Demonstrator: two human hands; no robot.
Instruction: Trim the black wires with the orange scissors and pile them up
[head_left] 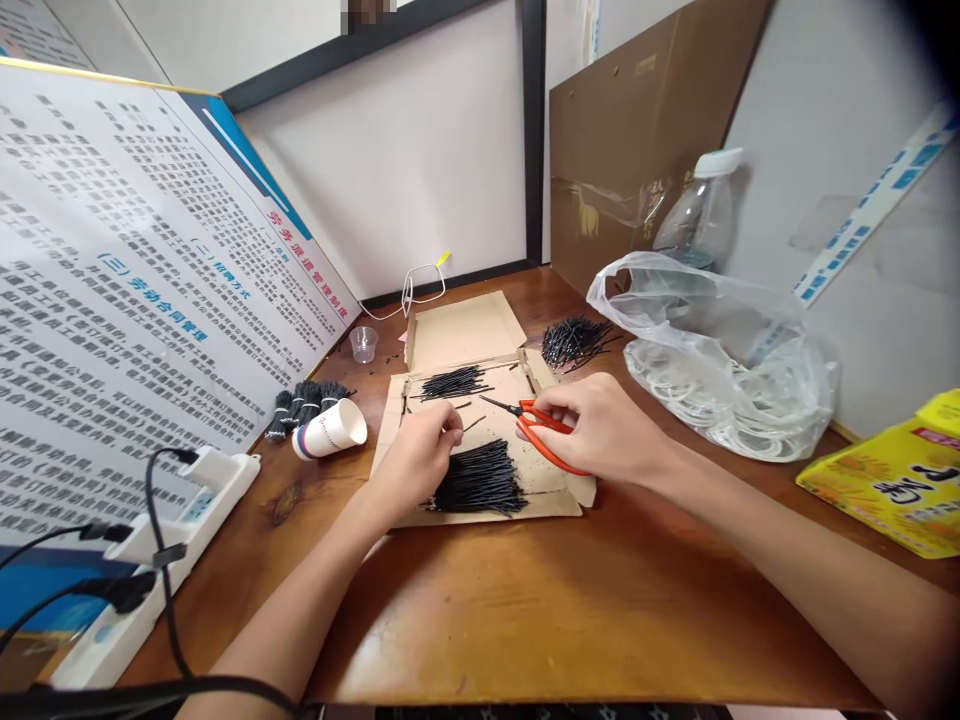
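Note:
My left hand (429, 440) pinches a short, thin black wire (474, 422) between thumb and fingertips. In my right hand (604, 425) is a pair of orange-handled scissors (551, 440). Their dark blades point left toward the wire, slightly apart from it. Below both hands lies a flattened cardboard box (540, 480). A large pile of short black wires (480, 478) rests on it just beside my left hand. Farther back on the cardboard sits a smaller pile of black wires (452, 382). Dark scraps are scattered between the piles.
Another heap of black wires (574, 342) lies at the back right, near a clear plastic bag (727, 390) of white cords. A paper cup (330, 430) lies tipped beside tied black bundles (304, 405). At left is a power strip (172, 550); at right, a yellow packet (892, 480).

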